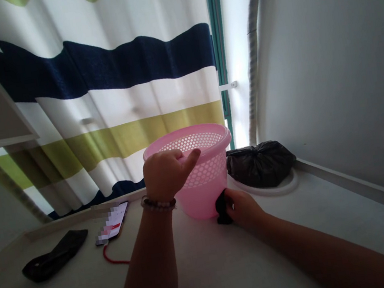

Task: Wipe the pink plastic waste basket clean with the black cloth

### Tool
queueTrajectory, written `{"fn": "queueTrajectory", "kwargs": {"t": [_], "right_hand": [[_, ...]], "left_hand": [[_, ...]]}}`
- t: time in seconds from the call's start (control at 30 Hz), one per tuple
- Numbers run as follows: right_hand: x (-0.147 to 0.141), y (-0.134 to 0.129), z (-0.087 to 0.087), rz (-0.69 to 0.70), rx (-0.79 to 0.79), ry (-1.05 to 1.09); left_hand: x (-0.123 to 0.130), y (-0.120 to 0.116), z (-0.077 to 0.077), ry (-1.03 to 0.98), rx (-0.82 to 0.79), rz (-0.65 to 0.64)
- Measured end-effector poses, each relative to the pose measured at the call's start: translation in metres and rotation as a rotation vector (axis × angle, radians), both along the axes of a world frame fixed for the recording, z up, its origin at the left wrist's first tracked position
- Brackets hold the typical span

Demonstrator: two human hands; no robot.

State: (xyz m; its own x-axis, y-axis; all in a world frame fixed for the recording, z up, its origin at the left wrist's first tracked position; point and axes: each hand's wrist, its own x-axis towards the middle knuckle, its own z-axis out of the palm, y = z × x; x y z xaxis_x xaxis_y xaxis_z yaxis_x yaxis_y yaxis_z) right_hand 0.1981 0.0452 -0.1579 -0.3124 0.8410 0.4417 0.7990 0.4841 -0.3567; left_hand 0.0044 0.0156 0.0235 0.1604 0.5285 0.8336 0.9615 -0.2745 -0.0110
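A pink plastic basket (203, 195) with a perforated upper wall stands upright on the white surface (203, 267). My left hand (166, 174) is closed over the near left part of its rim, thumb pointing right; a beaded bracelet circles the wrist. At the basket's lower right side, my right hand (243, 208) pinches a small black item (222, 208), which looks like cloth and lies against or very near the basket wall. The basket's inside is mostly hidden by the near rim and my left hand.
On the left lie a dark folded item (55, 256) and a phone (113, 223) with a red cable (113, 259). Behind the basket to the right, a tied black bag (262, 165) rests on a white ring-shaped object (285, 188). A striped curtain (111, 64) hangs behind.
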Motion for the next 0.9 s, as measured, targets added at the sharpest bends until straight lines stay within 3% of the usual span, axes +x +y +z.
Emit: {"fn": "queueTrajectory", "kwargs": {"t": [0.17, 0.27, 0.33, 0.4, 0.57, 0.63, 0.73, 0.9], "right_hand": [[0.006, -0.001, 0.043, 0.072, 0.159, 0.442], [0.001, -0.003, 0.074, 0.072, 0.321, 0.454], [-0.005, -0.003, 0.08, 0.071, 0.382, 0.361], [-0.01, -0.002, 0.067, 0.086, 0.369, 0.217], [-0.013, 0.014, -0.002, 0.113, 0.118, -0.184], [-0.013, 0.02, -0.019, 0.115, 0.06, -0.236], [-0.011, 0.024, -0.02, 0.131, 0.022, -0.187], [-0.003, 0.01, 0.012, 0.115, 0.104, 0.086]], "left_hand": [[-0.005, 0.0, -0.002, -0.021, -0.003, -0.069], [-0.009, 0.007, -0.001, -0.057, -0.019, -0.116], [-0.013, 0.01, -0.001, -0.081, -0.009, -0.139], [-0.016, 0.013, -0.001, -0.095, 0.006, -0.151], [-0.02, 0.016, -0.003, -0.097, 0.023, -0.144], [-0.02, 0.016, -0.004, -0.11, 0.021, -0.138], [-0.021, 0.017, -0.003, -0.138, 0.014, -0.142], [-0.019, 0.012, -0.001, -0.129, -0.022, -0.156]]}}
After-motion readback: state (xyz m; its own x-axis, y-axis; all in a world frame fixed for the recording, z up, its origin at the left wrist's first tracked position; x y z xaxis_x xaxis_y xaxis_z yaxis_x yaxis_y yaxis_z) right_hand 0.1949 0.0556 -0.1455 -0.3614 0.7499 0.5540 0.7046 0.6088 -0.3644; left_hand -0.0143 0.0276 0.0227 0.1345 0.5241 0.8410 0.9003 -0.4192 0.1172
